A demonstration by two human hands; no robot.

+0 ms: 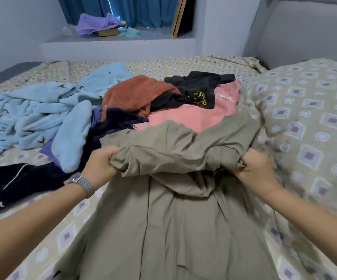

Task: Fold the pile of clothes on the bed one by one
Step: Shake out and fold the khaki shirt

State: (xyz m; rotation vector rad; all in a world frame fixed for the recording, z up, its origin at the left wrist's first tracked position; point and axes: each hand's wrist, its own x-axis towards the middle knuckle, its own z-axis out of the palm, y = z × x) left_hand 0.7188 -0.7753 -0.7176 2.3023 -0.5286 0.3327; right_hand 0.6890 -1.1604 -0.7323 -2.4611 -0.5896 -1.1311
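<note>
my left hand (101,164) is curled tight round a bunch of the olive-green garment (175,209), gripping its left edge. my right hand (255,168) does the same on the right edge, fingers clenched into the cloth; that side is a bit blurred. between the 2 hands the green fabric is bunched and doubled over in a thick roll, while the rest of it lies spread flat on the bed (48,247) toward me, w/ long creases running down it. silver mesh watch (80,181) on my left wrist.

just beyond the green piece sits the pile: a pink top (193,116) w/ small white lettering, partly under the green edge; a black item (199,87) w/ a yellow-and-black buckle on top of the pink; a rust-brown fleece (135,93) to the left of that, touching both. a dark navy piece (113,126) lies beside the rust one, and a light blue fleece (38,112) w/ small bird prints sprawls over the left of the bed. nearer me on the left, a black garment w/ a white stripe (10,184), w/ a bit of purple cloth (48,150) next to it under the blue.

patterned pillow (308,110) on the right, same print as the sheet. on the ledge by the blue curtains (141,9), a lilac cloth (95,24) over a box.
</note>
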